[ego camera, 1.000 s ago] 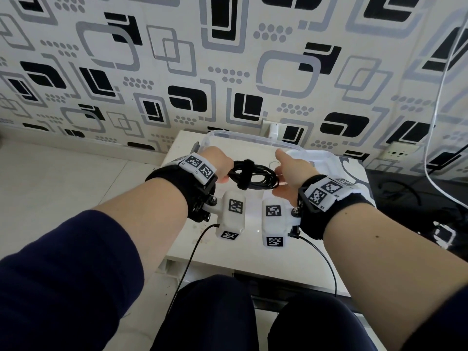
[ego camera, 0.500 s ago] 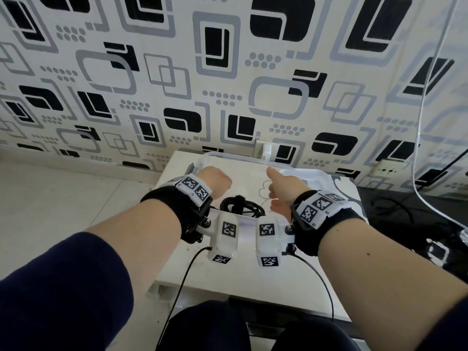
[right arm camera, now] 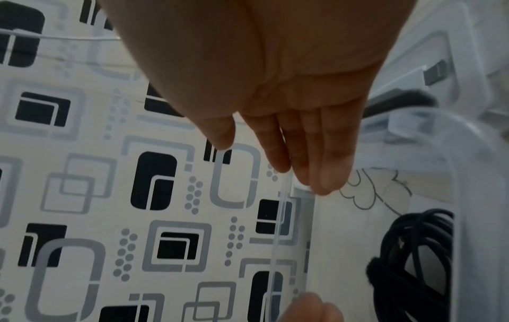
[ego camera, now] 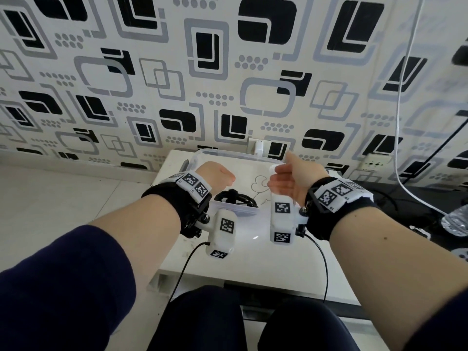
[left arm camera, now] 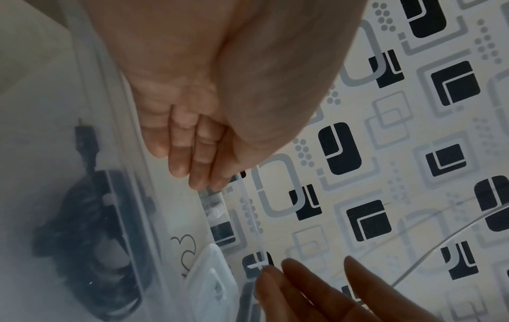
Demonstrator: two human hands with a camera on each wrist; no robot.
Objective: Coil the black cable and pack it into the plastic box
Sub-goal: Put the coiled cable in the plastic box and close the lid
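The coiled black cable (ego camera: pixel 236 198) is seen lying inside the plastic box (ego camera: pixel 228 155), at its 7 o'clock corner. The left hand (ego camera: pixel 215 176) is loosely curled, nothing held; the right hand (ego camera: pixel 291 177) is held flat with straight fingers, empty.

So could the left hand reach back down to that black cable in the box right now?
Probably yes. The coiled black cable lies in the open plastic box with no lid over it, and the left hand hovers just above it, holding nothing.
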